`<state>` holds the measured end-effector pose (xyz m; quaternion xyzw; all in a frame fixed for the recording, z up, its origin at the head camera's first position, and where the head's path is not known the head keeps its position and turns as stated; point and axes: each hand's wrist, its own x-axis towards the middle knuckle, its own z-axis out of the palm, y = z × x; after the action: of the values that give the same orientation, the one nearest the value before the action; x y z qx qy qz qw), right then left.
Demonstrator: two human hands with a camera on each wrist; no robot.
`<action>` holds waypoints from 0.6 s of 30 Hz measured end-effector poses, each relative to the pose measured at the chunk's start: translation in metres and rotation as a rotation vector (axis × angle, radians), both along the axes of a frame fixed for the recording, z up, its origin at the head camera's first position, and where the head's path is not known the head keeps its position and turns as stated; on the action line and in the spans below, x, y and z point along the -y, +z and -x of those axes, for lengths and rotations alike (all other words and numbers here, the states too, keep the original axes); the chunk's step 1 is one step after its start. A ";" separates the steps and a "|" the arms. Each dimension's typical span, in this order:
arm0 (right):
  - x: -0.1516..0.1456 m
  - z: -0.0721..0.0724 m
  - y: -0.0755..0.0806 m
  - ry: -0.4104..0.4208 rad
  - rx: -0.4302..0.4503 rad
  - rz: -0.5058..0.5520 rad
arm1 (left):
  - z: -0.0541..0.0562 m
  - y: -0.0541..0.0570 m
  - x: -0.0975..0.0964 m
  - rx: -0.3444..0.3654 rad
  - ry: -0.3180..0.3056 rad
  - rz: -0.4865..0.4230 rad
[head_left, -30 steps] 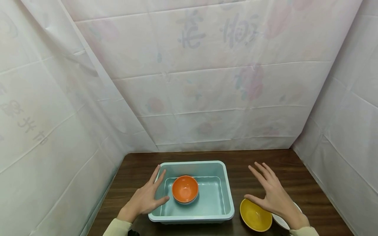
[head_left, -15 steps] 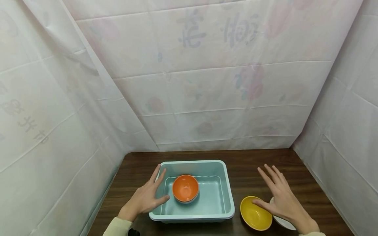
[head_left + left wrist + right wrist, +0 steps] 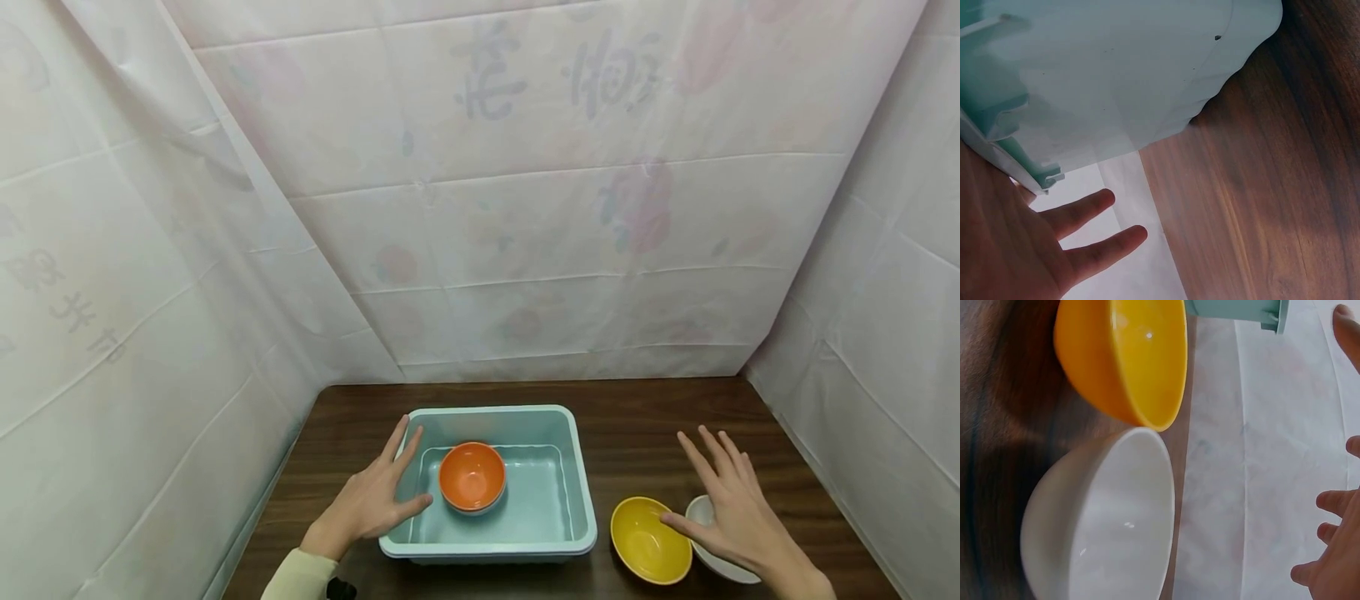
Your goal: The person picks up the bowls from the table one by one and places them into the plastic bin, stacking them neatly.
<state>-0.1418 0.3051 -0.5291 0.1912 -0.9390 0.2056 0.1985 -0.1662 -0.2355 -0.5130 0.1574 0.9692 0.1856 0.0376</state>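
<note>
From where I sit, a cream sleeve leads to the left hand, whose fingers are released: straight, spread and grasping nothing. They lie along the left side of a pale green basin, the thumb reaching over it; I can't tell from my feeds whether the skin touches the rim. Just right of that thumb's tip, inside the basin, I have an orange bowl, mouth up, with a pale edge showing beneath it.

Further right, on the dark wooden table, a yellow bowl stands upright, just left of the other hand's thumb tip. Beside it, partly hidden under that hand in my head view, is a white bowl, also mouth up. The right hand hangs above the white bowl, its fingers loose, fanned out and holding nothing, apart from both bowls. Pale sheeting rises beyond all the fingertips.
</note>
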 end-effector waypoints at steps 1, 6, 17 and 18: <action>-0.001 0.000 -0.001 -0.007 0.005 -0.002 | 0.000 0.000 0.000 0.001 0.000 0.000; -0.007 -0.001 -0.005 -0.032 0.031 -0.011 | 0.000 0.000 0.001 0.006 0.001 -0.003; -0.015 -0.005 -0.013 -0.072 0.103 -0.036 | 0.002 -0.002 0.001 0.001 -0.002 -0.022; -0.015 -0.006 -0.014 -0.076 0.113 -0.037 | 0.001 -0.002 0.001 0.002 -0.001 -0.024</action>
<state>-0.1359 0.3205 -0.5431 0.1471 -0.9590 0.1908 0.1495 -0.1677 -0.2365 -0.5154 0.1583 0.9668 0.1973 0.0368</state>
